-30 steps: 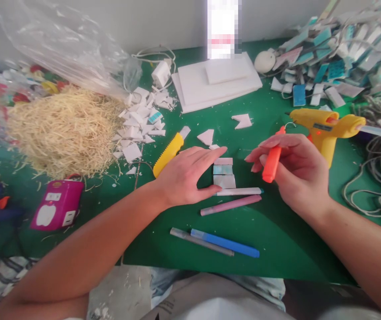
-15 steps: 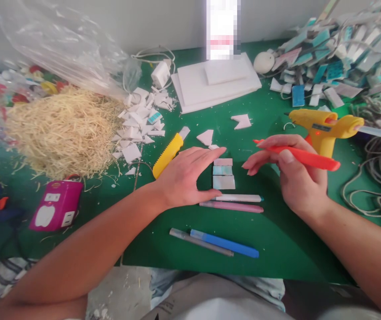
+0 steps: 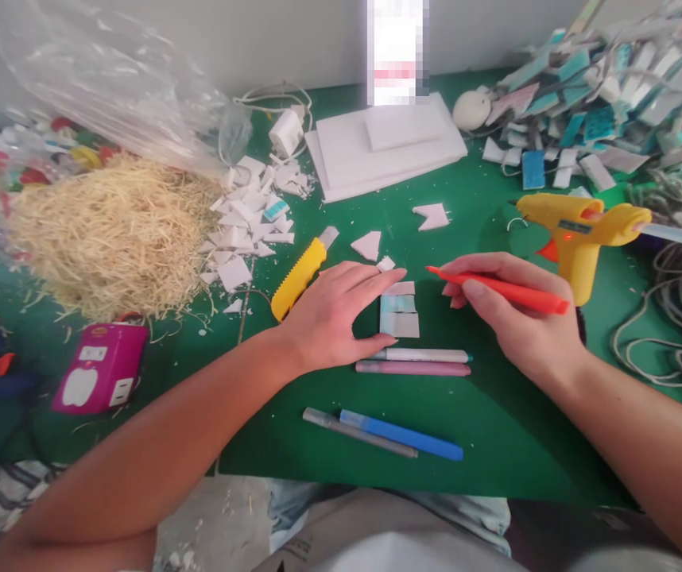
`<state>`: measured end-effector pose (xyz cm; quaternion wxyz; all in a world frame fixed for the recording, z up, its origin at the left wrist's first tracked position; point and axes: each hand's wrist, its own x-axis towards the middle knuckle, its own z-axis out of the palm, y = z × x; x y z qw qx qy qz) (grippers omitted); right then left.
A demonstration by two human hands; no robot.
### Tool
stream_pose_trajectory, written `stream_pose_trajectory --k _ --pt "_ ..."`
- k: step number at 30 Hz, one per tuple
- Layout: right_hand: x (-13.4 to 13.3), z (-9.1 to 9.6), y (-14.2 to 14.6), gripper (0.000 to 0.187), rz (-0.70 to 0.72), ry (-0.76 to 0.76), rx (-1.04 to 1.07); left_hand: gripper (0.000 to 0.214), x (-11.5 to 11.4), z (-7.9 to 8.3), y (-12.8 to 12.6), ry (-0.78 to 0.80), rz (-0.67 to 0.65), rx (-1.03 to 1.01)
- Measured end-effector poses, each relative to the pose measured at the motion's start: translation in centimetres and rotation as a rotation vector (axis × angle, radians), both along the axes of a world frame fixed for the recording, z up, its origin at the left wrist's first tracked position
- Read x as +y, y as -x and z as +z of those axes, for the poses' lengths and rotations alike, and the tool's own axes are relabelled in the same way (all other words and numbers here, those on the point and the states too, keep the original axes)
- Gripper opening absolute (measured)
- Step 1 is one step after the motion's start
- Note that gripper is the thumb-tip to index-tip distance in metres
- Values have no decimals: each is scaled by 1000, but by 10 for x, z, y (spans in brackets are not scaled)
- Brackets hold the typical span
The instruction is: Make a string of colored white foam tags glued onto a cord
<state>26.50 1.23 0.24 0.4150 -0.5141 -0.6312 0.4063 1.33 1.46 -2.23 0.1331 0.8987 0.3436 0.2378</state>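
Two hands in frame, both the person's own. Delta vs 0.5 s ago: right hand (image 3: pixel 520 322) has shifted left and down with the orange pen (image 3: pixel 508 292). The pen's tip now sits nearer the foam tiles (image 3: pixel 399 314), just up and right of the top one and not touching. 1 s ago the same pen stood near upright in the fist; it now lies close to level, tip pointing left. Right hand is closed around the pen, thumb on top, fingers curled under.

Left hand (image 3: pixel 332 318) has barely moved. It lies flat and spread, palm down on the green mat (image 3: pixel 496 421), holding nothing. Its fingers reach the top-left edge of the tile column, and its thumb lies by the white pen (image 3: pixel 430 355) below.

Tiles: three small rectangles in a short column at mat centre, between the hands. The top one is pale pink, the middle one has a teal tint, and the bottom one is the largest and white. Their edges abut or slightly overlap.

The pink pen (image 3: pixel 418 369) was skewed 1 s ago; it now lies parallel to the white pen, just under it. The blue pen (image 3: pixel 404 434) and grey pen (image 3: pixel 358 431) are unchanged, nearer the body.

Around them: yellow cutter (image 3: pixel 300 278) left of the hand, glue gun (image 3: pixel 579 230) standing behind the right hand, straw pile (image 3: pixel 114 234) far left, white foam sheets (image 3: pixel 389 147) at the back.
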Motion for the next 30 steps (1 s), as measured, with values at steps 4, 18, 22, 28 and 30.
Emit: stream_pose_trajectory --k 4,18,22,28,30 --pt "2 0 1 21 1 57 -27 57 -2 2 -2 -3 -9 37" --pt "4 -1 7 16 -29 98 -65 71 0 3 -3 26 -15 55" --pt "5 -1 8 17 -30 100 -55 72 -1 3 -4 37 -7 52" --pt "4 -1 9 16 -37 87 -26 77 0 3 -5 43 5 53" --pt "4 -1 10 15 -42 89 -22 77 0 3 -5 45 4 58"
